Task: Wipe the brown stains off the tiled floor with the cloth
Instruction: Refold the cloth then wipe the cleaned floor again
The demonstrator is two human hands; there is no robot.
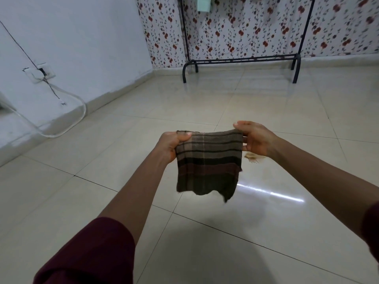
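Observation:
A brown striped cloth [208, 165] hangs in the air in front of me, held flat by its two top corners. My left hand [172, 146] pinches the top left corner and my right hand [255, 139] pinches the top right corner. Below and behind my right hand, a brown stain [253, 157] shows on the cream tiled floor [205, 238], partly hidden by my wrist. The cloth is well above the floor and not touching it.
A black metal clothes rack [242, 60] stands against the flowered back wall. On the left wall is a socket [40, 72] with a black cable and a clear hose [67, 119] looping to the floor. A bright light reflection [270, 192] lies on the tiles.

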